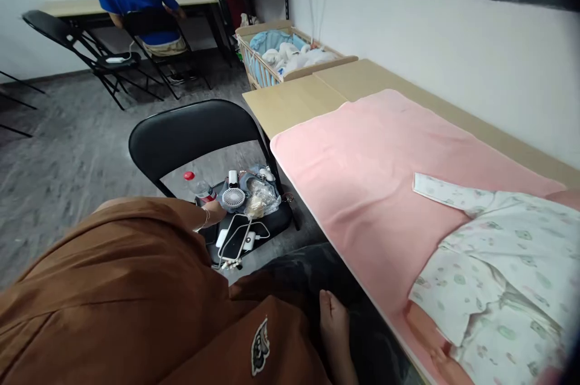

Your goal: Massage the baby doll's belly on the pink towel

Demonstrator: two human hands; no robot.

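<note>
Small white round plastic fan (234, 198): likely light, rigid, grille fragile; grip rim. Left hand (216, 214) just beside, 8 o'clock, closure cannot tell; right hand (334, 320) released on lap.

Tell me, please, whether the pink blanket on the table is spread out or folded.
Spread out: the pink blanket lies flat over the table, smooth to its edges, with the patterned baby garment resting on it.

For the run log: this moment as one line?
left hand: by fan on chair seat | right hand: on lap, empty | doll: on pink mat
</note>
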